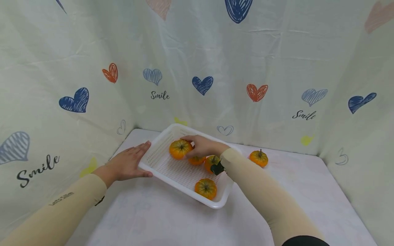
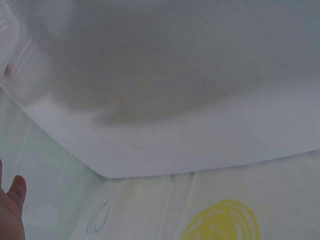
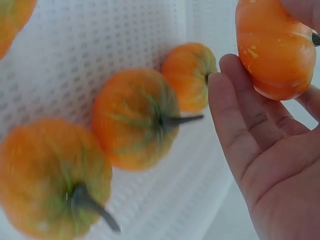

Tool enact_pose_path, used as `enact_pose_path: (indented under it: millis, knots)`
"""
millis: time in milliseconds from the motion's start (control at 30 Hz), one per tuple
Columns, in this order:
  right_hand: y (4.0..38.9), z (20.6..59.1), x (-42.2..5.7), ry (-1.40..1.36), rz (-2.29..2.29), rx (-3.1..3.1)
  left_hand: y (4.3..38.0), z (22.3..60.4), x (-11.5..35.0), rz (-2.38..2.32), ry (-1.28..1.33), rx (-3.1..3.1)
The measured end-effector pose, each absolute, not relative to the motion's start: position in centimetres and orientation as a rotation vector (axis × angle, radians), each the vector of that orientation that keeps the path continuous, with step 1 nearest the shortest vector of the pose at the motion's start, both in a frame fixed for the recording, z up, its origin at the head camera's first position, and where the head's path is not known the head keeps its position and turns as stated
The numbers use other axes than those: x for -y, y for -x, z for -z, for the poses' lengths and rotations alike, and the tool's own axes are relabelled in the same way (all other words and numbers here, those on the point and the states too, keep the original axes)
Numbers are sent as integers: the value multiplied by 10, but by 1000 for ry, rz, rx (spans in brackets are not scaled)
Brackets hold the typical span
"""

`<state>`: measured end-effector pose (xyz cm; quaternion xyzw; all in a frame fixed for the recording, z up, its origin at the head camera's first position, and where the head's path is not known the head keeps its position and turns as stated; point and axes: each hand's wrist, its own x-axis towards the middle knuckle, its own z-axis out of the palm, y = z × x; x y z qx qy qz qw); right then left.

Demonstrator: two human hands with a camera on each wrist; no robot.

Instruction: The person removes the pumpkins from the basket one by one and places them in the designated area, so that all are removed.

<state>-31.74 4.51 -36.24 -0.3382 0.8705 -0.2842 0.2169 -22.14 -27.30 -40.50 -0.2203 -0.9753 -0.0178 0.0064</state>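
My right hand (image 1: 204, 146) holds a small orange pumpkin (image 1: 180, 149) over the far left part of a white perforated plastic basket (image 1: 181, 196). In the right wrist view the held pumpkin (image 3: 275, 50) sits between the thumb and fingers. Other small pumpkins lie in the basket: one pumpkin (image 1: 205, 189) near its front right corner, another pumpkin (image 1: 212, 164) partly behind the right wrist, and a pumpkin (image 1: 197, 160) partly hidden below the hand. My left hand (image 1: 129, 164) rests against the basket's left end, fingers extended; the left wrist view catches only its fingertips at the edge.
One more pumpkin (image 1: 258, 158), stem up, stands on the white-covered table (image 1: 295, 198) right of the basket. A pale curtain (image 1: 227, 58) printed with hearts hangs behind the table and along its sides.
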Motion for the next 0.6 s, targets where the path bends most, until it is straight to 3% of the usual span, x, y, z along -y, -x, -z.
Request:
enact_pose_path:
  millis: [600]
  knots:
    - [311,322,-134,875,948,-2436,222,407,271,61,658,3056]
